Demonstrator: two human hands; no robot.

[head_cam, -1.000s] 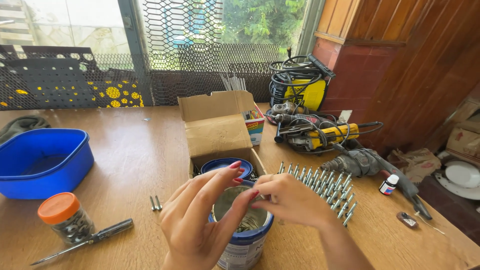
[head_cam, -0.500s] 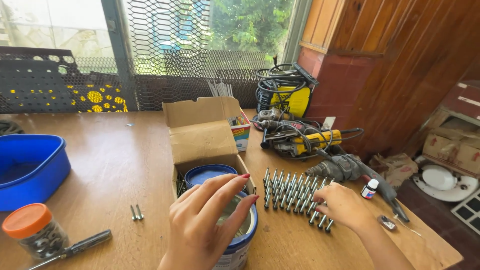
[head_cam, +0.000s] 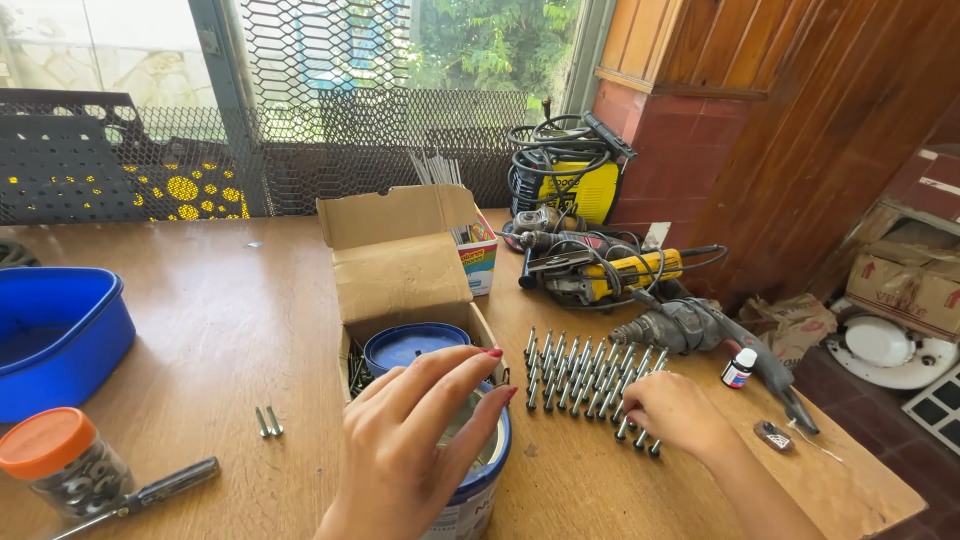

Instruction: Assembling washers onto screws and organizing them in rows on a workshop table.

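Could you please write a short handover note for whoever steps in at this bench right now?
Left hand: open, fingers spread over the blue-rimmed can, holding nothing visible.
Right hand: resting at the near right end of the screw rows; whether it pinches a screw cannot be told.
Done: many screws lie lined up in neat rows on the wooden table.
Left: two loose screws lie apart to the left; more hardware sits in the cardboard box, beside the blue lid.
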